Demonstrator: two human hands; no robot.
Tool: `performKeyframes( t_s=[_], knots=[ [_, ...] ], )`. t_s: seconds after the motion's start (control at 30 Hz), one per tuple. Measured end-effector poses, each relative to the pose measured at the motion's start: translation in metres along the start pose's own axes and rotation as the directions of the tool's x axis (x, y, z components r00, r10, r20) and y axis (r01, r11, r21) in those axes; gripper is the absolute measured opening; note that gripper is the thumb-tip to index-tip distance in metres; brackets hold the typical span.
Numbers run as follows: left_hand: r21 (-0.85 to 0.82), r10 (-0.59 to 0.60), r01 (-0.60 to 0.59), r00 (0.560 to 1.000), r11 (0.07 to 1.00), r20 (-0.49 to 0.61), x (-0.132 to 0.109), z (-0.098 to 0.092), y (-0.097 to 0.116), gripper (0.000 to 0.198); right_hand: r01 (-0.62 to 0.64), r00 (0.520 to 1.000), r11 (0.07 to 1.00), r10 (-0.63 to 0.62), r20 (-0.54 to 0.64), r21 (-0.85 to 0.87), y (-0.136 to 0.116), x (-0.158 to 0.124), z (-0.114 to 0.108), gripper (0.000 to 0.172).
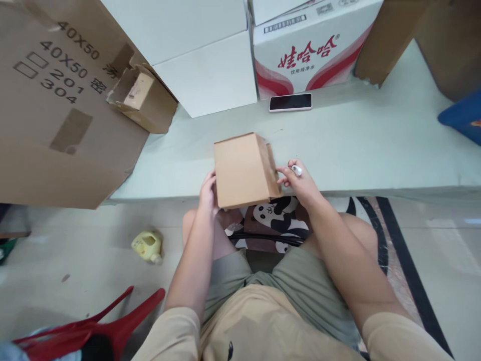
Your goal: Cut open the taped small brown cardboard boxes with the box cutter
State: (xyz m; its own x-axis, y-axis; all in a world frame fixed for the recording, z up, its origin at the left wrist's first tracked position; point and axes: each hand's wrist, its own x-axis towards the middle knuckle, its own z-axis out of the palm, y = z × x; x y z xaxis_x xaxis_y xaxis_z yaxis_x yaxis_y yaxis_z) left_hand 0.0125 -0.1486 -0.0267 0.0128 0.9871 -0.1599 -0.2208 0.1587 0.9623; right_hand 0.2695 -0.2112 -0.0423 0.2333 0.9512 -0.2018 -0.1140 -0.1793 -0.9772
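A small brown cardboard box (240, 173) sits at the front edge of the pale green table, tilted a little, its flaps on the right side. My left hand (209, 193) grips its left side, the fingers partly hidden behind it. Close by the right-hand flaps is my right hand (296, 180), with a small white pen-like object (296, 171) tucked in its curled fingers. The index fingertip reaches to the box's right side; whether it presses there I cannot tell.
Behind the box, a phone (290, 102) lies before a red-and-white carton (311, 60) and white boxes (210, 75). To the left stand a large carton (33, 135) and a small open box (154, 103). A yellow jug (148, 245) rests on the floor near a red chair (128, 321).
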Motion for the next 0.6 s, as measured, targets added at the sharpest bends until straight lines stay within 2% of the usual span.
performKeyframes(
  t_s=[0.07, 0.17, 0.27, 0.33, 0.4, 0.47, 0.6],
  knots=[
    [-0.025, -0.047, 0.049, 0.997, 0.998, 0.061, -0.007, -0.002, -0.003, 0.050, -0.002, 1.000, 1.000, 0.002, 0.001, 0.021, -0.002, -0.002, -0.001, 0.045],
    [-0.054, -0.075, 0.076, 0.997, 0.996, 0.016, -0.008, 0.003, -0.003, 0.062, 0.013, 1.000, 0.999, -0.013, 0.013, 0.036, -0.004, -0.004, -0.003, 0.047],
    [0.020, -0.183, 0.184, 0.982, 0.983, -0.049, -0.004, 0.013, -0.001, 0.051, 0.058, 0.998, 0.998, -0.058, -0.002, 0.021, -0.005, -0.005, -0.005, 0.052],
    [0.070, -0.269, 0.272, 0.962, 0.960, -0.049, -0.002, 0.019, 0.002, 0.046, 0.131, 0.990, 0.991, -0.131, -0.053, 0.007, -0.004, -0.005, -0.006, 0.053],
    [0.081, -0.307, 0.309, 0.951, 0.948, -0.036, -0.002, 0.023, 0.005, 0.047, 0.202, 0.973, 0.979, -0.199, -0.114, 0.022, -0.003, -0.003, -0.006, 0.051],
    [0.061, -0.273, 0.274, 0.962, 0.960, -0.022, -0.004, 0.025, 0.010, 0.048, 0.230, 0.963, 0.972, -0.219, -0.158, 0.056, -0.001, -0.002, -0.007, 0.050],
    [0.000, -0.096, 0.096, 0.995, 0.995, -0.008, -0.010, 0.023, 0.016, 0.048, 0.237, 0.950, 0.968, -0.212, -0.227, 0.087, -0.001, -0.001, -0.010, 0.050]
  ],
)
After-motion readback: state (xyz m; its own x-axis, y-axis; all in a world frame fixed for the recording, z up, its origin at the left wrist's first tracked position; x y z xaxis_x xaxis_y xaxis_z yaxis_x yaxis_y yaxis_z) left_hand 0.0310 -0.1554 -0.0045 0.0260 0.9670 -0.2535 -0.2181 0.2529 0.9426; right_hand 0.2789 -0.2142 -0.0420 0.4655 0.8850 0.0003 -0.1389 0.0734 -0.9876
